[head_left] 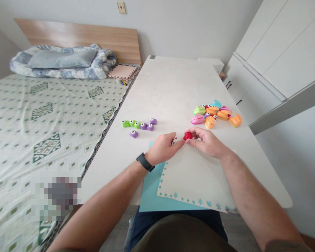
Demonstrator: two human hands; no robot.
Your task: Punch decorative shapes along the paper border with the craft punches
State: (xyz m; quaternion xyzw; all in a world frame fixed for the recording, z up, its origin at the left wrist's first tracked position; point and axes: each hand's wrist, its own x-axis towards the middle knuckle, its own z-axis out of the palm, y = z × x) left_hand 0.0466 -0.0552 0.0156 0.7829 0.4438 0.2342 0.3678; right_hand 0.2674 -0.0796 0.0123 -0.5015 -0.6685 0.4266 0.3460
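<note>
My right hand (pixel 206 142) has its thumb and fingers closed round a small red craft punch (pixel 188 136) at the far edge of a white sheet of paper (pixel 194 171). My left hand (pixel 163 148) is at the sheet's far left corner, fingers curled at the paper, its thumb reaching the red punch. Small cut-out shapes, such as stars, flowers and hearts, run along the sheet's left and near edges. Beneath it lies a light blue sheet (pixel 149 196), showing at the left and near sides. The hands partly hide the punch and the far edge.
Left of my hands are green craft punches (pixel 131 123) and purple craft punches (pixel 144 126). Larger orange punches (pixel 224 114), a pink punch (pixel 197 119) and others cluster at the right on the white table (pixel 173 84). A bed (pixel 76 115) adjoins the left side; cabinets (pixel 252 80) stand right.
</note>
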